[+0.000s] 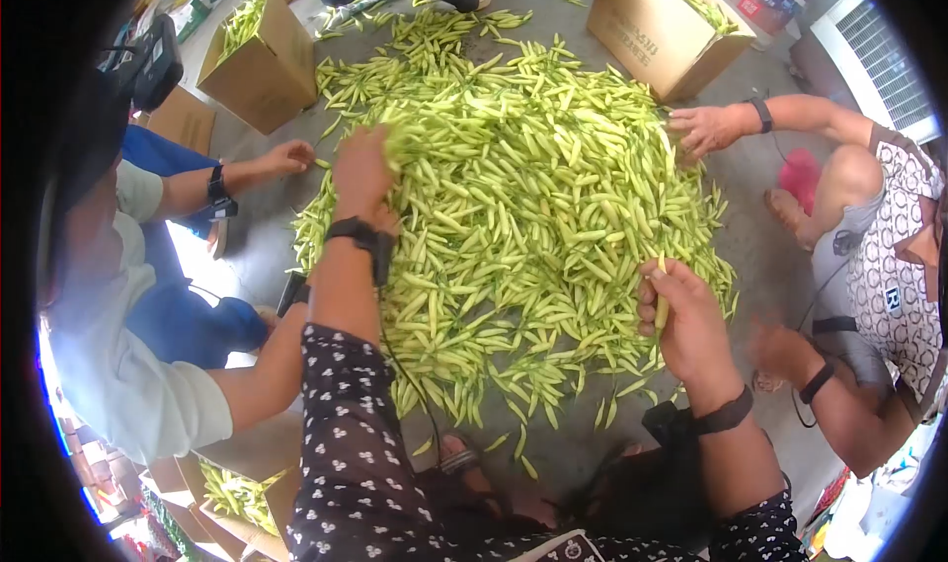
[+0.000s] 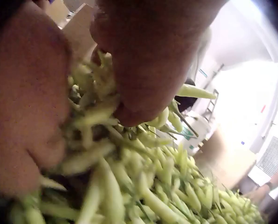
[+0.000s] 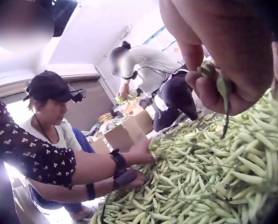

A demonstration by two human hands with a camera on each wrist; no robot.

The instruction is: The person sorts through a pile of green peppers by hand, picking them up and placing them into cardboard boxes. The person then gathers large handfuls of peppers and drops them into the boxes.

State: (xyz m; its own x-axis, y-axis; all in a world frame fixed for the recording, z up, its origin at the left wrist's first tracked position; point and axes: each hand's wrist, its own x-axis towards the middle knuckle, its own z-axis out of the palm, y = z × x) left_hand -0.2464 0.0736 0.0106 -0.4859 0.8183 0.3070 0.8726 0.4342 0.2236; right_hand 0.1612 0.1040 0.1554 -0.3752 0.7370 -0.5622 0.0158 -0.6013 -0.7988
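Observation:
A wide heap of pale green chili peppers (image 1: pixel 533 206) covers the floor in front of me. At its left side my left hand (image 1: pixel 363 172), slightly blurred, has its thumb and fingers curled round several peppers (image 2: pixel 99 112), some poking out between them. Over the near right part of the heap, my right hand (image 1: pixel 691 330) pinches a chili pepper (image 1: pixel 662 305) between thumb and fingers. From the right wrist, a pepper's stem end (image 3: pixel 224 88) points down out of the curled fingers, which hide the rest.
One person (image 1: pixel 148 295) sits at the left, a hand beside the heap; another (image 1: pixel 889 236) at the right reaches onto it. Cardboard boxes with peppers stand at the back left (image 1: pixel 262 78), back right (image 1: pixel 657 43) and near left (image 1: pixel 281 503). A cable (image 1: pixel 410 374) hangs by my left forearm.

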